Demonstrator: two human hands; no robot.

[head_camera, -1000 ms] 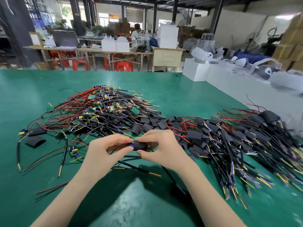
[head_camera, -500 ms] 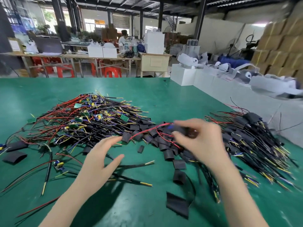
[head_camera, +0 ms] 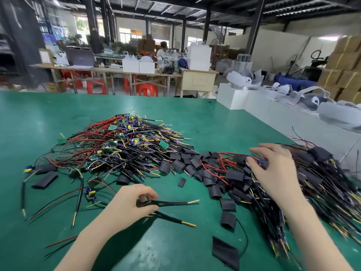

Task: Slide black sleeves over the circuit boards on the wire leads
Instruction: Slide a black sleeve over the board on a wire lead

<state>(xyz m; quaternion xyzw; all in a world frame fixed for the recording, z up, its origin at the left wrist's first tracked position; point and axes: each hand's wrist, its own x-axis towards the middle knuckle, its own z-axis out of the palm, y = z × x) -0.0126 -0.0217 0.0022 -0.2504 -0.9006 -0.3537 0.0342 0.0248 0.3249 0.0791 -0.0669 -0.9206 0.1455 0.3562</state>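
Already many sleeved leads (head_camera: 304, 182) are lying right; the bare pile (head_camera: 121, 147) is waiting. Left hand (head_camera: 129, 208) is pinching a lead (head_camera: 175, 202); right hand (head_camera: 273, 173), fingers spread, is resting on the sleeved ones.

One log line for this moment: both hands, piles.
left hand: pinches black lead | right hand: fingers spread over sleeved pile | unsleeved pile: far left on green table
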